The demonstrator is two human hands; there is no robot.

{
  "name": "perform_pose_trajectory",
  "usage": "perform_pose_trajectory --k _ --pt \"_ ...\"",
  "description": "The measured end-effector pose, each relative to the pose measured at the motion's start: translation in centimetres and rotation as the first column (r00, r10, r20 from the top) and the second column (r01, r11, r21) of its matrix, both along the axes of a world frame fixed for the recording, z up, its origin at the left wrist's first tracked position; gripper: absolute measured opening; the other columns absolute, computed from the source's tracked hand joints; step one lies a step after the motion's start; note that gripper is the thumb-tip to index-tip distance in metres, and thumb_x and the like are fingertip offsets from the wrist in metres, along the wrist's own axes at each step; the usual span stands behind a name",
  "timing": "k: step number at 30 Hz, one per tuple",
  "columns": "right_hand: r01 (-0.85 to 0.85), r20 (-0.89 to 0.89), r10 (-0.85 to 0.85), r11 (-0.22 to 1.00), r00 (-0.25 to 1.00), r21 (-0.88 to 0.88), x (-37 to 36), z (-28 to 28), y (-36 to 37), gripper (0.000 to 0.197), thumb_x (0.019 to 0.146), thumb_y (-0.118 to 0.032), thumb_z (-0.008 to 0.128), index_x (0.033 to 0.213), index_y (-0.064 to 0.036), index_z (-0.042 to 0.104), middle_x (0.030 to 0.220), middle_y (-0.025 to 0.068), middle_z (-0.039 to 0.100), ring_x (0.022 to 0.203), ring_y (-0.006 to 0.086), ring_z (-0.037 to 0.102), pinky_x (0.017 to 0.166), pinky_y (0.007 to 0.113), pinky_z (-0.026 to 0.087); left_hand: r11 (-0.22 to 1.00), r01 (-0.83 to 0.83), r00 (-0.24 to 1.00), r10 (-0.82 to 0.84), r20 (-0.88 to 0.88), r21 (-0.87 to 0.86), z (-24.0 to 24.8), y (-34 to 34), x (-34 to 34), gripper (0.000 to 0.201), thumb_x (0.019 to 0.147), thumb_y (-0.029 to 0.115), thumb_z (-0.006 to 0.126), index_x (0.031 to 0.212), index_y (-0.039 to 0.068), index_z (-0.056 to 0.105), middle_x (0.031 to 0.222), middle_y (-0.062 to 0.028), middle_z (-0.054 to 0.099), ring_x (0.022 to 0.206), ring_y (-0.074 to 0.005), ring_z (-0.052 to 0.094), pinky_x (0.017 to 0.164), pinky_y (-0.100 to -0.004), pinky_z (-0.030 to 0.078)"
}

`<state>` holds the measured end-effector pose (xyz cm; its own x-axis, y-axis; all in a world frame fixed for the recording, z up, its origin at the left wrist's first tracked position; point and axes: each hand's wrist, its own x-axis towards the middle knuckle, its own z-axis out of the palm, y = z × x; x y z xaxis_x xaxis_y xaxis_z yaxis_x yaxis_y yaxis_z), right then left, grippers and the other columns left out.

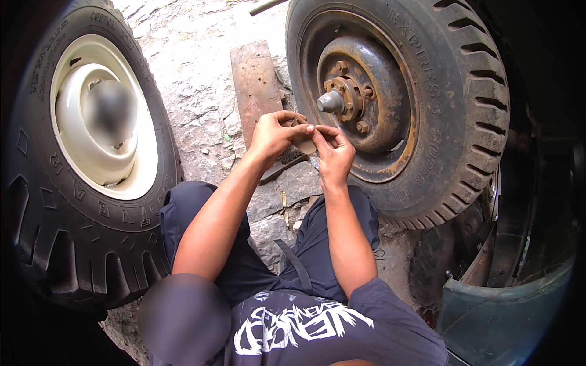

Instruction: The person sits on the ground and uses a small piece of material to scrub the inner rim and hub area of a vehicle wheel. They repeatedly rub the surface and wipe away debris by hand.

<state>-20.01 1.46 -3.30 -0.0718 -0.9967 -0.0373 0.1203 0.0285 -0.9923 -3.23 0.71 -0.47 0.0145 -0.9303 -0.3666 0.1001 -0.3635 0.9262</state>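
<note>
My left hand [276, 133] and my right hand [334, 154] meet in front of me, fingers closed, over a small thin brown piece [303, 144]. It looks like a curved or folded scrap; its material I cannot make out, and the fingers hide part of it. Just beyond my right hand stands a wheel with a black tyre [448, 116] and a dark, rusty rim [400, 158]. At its middle the hub [349, 97] shows bolts and a grey, blunt-tipped end [330, 102]. Neither hand touches the wheel.
To my left stands another large tyre [162, 122] with a cream rim [64, 128]. A worn brown plank [250, 73] lies on the rough stone ground [195, 67] beyond my hands. A dark green curved panel [500, 311] is at the lower right.
</note>
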Motion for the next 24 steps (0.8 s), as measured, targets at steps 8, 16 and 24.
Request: perform_pose_trajectory --k 8,16,24 --pt "0.021 0.307 -0.042 0.997 0.951 0.072 0.5 -1.9 0.1 0.025 0.092 0.012 0.078 0.112 0.001 0.068 0.112 0.0112 0.077 0.103 0.0166 0.074 0.097 0.03 0.06 0.992 -0.089 0.962 0.061 -0.266 -0.094 -2.1 -0.3 -0.3 0.043 0.087 0.006 0.09 0.125 -0.007 0.074 0.111 -0.0134 0.082 0.099 -0.015 0.076 0.089 -0.0305 0.06" --pt "-0.052 0.403 0.024 0.997 0.915 0.059 0.5 -0.8 0.6 0.024 0.096 0.008 0.076 0.115 -0.0009 0.066 0.118 0.0088 0.071 0.116 0.0164 0.069 0.101 0.03 0.057 0.989 -0.149 0.977 0.147 -0.155 0.002 -1.2 -0.4 -1.3 0.05 0.093 0.007 0.087 0.135 -0.011 0.065 0.11 -0.0152 0.08 0.094 -0.0168 0.078 0.083 -0.0281 0.065" --pt "0.013 0.013 -0.011 0.995 1.0 -0.1 -2.5 0.4 3.0 0.036 0.106 -0.002 0.067 0.139 0.0119 0.062 0.136 0.0187 0.069 0.125 0.0229 0.069 0.108 0.036 0.056 0.976 0.107 0.994 -0.102 0.037 -0.19 -1.7 -1.3 -4.0 0.036 0.098 0.019 0.077 0.13 0.003 0.079 0.109 -0.0141 0.084 0.098 -0.0156 0.08 0.089 -0.0366 0.062"
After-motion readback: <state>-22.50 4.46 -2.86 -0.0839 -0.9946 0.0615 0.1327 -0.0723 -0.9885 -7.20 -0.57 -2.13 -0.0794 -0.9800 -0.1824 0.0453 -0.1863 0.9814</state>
